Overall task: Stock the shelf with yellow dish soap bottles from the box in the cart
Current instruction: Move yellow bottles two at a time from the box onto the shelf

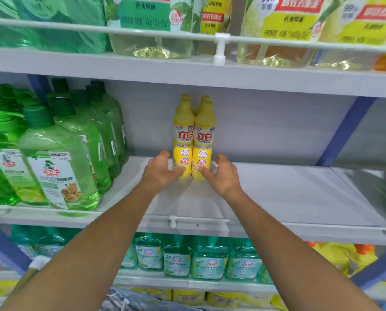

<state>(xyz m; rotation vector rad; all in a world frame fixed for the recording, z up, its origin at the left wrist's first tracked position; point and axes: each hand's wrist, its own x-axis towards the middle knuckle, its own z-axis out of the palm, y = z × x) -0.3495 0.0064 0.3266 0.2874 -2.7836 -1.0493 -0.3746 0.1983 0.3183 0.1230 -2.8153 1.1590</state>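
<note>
Shelf (277, 194): left hand (159, 172), right hand (223, 176) thumbs touch yellow bottles (184, 131).

Both my arms are bare, stretched forward and up, converging. My left hand (161, 170): back toward me, fingers curled, thumb tip against the left yellow bottle (183, 140); finger contact unclear. My right hand (220, 173): thumb tip on the right yellow bottle (203, 140), fingers loosely curled, standing off its side. Hands close together, not touching.
</note>
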